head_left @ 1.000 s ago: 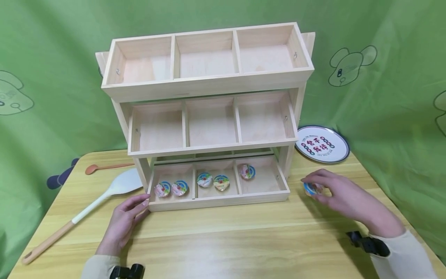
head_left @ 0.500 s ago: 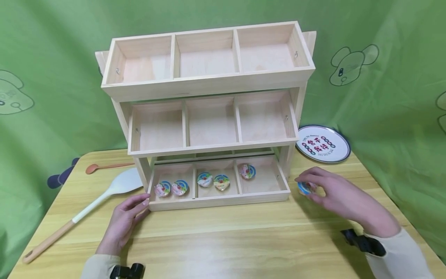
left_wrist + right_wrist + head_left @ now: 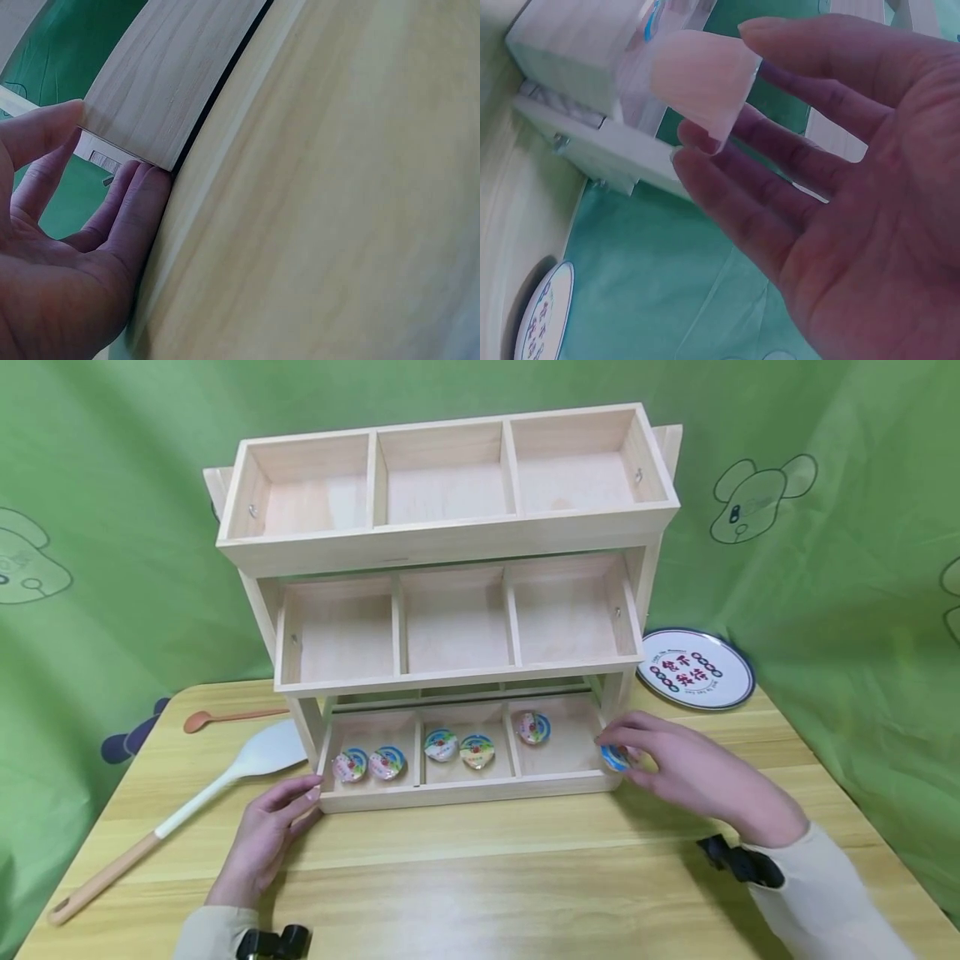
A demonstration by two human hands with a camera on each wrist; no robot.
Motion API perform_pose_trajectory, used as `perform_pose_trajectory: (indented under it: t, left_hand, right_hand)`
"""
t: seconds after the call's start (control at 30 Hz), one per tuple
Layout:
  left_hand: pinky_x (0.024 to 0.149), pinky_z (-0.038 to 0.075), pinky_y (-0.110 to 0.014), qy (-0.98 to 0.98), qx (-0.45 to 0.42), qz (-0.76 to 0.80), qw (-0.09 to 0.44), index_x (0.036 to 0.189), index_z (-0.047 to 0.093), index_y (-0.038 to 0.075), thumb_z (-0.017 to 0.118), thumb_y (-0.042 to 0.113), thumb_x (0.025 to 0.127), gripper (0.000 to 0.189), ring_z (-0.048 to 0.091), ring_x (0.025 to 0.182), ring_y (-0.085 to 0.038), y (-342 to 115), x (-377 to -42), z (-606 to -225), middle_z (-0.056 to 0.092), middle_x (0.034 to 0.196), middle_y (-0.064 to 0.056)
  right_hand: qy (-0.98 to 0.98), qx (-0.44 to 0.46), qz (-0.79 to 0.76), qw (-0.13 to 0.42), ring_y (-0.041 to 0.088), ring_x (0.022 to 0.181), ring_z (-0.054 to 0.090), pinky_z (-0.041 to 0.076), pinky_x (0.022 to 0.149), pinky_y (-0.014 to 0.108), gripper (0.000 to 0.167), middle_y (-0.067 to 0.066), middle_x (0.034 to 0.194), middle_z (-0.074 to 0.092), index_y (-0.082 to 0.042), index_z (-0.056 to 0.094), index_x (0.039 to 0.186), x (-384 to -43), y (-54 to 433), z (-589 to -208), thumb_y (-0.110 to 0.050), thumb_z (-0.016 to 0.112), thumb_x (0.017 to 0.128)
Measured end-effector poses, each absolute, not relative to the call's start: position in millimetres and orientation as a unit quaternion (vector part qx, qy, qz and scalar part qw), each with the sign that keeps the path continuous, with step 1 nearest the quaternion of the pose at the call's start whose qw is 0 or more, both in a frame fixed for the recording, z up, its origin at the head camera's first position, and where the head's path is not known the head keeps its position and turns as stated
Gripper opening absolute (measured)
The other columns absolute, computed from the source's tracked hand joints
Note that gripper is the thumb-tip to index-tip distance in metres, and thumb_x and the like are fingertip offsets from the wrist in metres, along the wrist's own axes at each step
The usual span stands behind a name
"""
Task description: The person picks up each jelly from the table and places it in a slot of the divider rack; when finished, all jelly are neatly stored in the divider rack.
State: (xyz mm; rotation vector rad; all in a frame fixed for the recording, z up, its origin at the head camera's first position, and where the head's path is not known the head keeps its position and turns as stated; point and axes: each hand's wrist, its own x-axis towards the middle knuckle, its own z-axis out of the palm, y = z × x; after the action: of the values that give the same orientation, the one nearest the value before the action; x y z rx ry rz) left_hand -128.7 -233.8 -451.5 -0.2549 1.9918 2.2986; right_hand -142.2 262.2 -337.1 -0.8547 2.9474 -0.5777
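My right hand (image 3: 675,760) pinches a small jelly cup (image 3: 617,757) with a blue printed lid at the right end of the bottom tray (image 3: 472,794). In the right wrist view the jelly cup (image 3: 701,79) shows its pale pink body, held between thumb and fingertips. My left hand (image 3: 262,835) grips the front left corner of that tray; in the left wrist view the thumb and fingertips touch the tray's end (image 3: 165,82). Two jelly cups (image 3: 387,763) lie in the left compartment, two jelly cups (image 3: 441,745) in the middle, and one jelly cup (image 3: 534,727) in the right.
The wooden shelf's middle tray (image 3: 457,678) and top tray (image 3: 450,542) overhang at the back. A white spatula (image 3: 262,752) and a small orange spoon (image 3: 198,722) lie at the left. A printed plate (image 3: 705,689) is at the back right, before a green curtain (image 3: 825,610).
My right hand has moved left with the jelly cup, from the bare table to the right end of the bottom tray. The left hand stays at the tray's corner.
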Motion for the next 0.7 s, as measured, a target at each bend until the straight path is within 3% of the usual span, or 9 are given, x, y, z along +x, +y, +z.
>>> perform_pose_trajectory:
  t: [0.7]
  left_hand:
    - [0.096,0.053,-0.032,0.651,-0.083,0.753,0.046,0.110,0.072,0.009,0.064,0.003,0.093,0.020,0.060,0.109,-0.017,-234,-128,-452,0.062,0.111,0.000]
  right_hand:
    - [0.930,-0.305,-0.201,0.040,0.029,0.114,0.057,0.051,0.097,0.049,0.041,0.008,0.128,0.059,-0.010,0.066,0.124,-177,234,-344,-0.002,0.071,0.084]
